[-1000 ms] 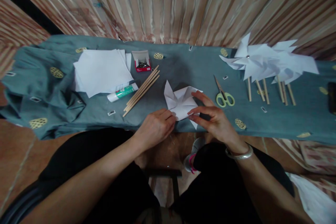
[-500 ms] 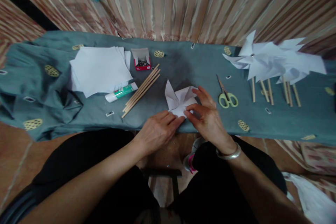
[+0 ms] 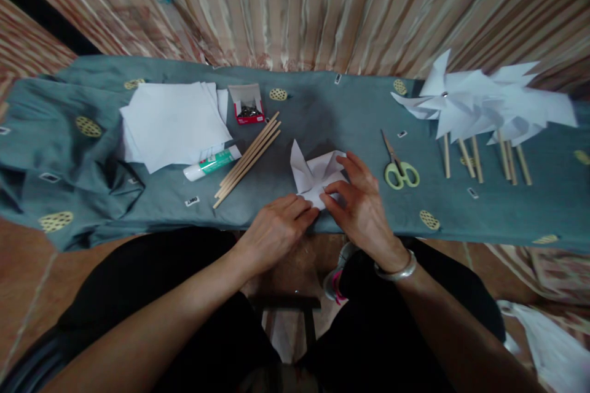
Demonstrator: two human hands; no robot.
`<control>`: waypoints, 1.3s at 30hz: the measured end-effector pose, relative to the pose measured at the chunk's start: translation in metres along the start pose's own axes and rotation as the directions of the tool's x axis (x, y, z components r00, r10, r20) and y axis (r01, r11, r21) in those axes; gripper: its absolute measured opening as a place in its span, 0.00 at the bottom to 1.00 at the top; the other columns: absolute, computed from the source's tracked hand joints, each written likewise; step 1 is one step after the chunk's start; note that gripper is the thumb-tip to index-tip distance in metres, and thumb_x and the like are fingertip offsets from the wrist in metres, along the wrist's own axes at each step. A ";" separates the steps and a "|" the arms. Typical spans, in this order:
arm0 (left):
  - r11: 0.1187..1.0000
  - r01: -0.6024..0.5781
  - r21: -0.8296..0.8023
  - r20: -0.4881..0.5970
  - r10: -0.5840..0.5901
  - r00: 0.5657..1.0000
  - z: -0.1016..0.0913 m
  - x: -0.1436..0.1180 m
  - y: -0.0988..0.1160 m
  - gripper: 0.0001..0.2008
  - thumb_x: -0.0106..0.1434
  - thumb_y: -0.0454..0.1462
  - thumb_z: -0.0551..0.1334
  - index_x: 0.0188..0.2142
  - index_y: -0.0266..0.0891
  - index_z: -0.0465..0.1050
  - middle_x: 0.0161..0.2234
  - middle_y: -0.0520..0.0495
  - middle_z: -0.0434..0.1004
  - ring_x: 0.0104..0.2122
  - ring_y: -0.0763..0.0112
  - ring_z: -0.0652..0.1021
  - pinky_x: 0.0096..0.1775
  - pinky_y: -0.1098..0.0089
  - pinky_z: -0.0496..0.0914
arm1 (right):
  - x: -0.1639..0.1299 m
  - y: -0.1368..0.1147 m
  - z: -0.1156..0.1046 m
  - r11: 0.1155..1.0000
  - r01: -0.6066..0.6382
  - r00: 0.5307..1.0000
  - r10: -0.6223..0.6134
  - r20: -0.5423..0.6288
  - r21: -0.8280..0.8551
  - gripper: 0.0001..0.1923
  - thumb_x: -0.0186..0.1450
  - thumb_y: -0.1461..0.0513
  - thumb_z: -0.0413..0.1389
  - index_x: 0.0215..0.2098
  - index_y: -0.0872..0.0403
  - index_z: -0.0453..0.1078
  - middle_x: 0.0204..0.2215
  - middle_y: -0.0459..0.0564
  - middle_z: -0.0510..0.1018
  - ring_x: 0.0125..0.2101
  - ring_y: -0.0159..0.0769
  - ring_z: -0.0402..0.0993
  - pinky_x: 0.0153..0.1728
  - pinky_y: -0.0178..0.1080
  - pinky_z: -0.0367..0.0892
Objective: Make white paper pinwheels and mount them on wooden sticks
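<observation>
Both hands are parked on the folded paper [image 3: 316,175] at the near edge of the table. Right hand [image 3: 359,206] is laid over the paper's right part, fingers curled, thumb and forefinger pinched on a flap near the middle. Left hand [image 3: 276,230] is tucked in just beside it, fingertips pressed onto the paper's near-left corner, so the two hands almost touch. How tight either grip is can't really be told, but the fingers are closed on the paper, not spread. One pointed flap of the paper is sticking up just past the left hand's fingertips.

A silver bangle [image 3: 396,270] is worn on the right wrist.

Off to the right of the right hand, near it, green-handled scissors [image 3: 397,166] are laid flat on the cloth [image 3: 322,113], blades pointed away. Further right and well apart, a bunch of finished white pinwheels [image 3: 479,104] on wooden sticks is piled up, sticks pointed back toward the person.

Left of the left hand, a few bare sticks [image 3: 249,158] are laid in a slanted bundle, with a glue stick [image 3: 212,163] just beside them. Beyond that a stack of white sheets [image 3: 173,123] is spread out, and a small red box [image 3: 247,104] is sat open past the sticks, something dark inside that can't be made out.
</observation>
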State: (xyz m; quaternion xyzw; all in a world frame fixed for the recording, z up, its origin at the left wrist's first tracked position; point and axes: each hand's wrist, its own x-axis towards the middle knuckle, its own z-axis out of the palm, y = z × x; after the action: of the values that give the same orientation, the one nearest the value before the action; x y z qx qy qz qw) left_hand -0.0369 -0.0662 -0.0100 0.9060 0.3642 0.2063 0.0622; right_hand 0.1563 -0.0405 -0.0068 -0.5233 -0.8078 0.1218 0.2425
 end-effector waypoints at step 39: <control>1.000 -0.013 -0.007 0.009 0.013 1.000 0.003 -0.001 0.001 0.12 0.71 0.31 0.51 0.44 0.31 0.72 0.37 0.43 0.77 0.37 0.66 0.76 0.40 0.65 0.76 | -0.006 0.002 0.006 0.993 0.102 0.992 -0.107 -0.070 -0.065 0.08 0.69 0.63 0.53 0.34 0.51 0.73 0.62 0.53 0.65 0.66 0.52 0.55 0.58 0.57 0.63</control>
State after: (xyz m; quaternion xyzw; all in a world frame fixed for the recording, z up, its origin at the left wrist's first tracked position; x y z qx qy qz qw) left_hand -0.0358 -0.0675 -0.0126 0.9092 0.3571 0.2037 0.0659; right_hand 0.1573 -0.0450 -0.0147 -0.4915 -0.8281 0.0649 0.2617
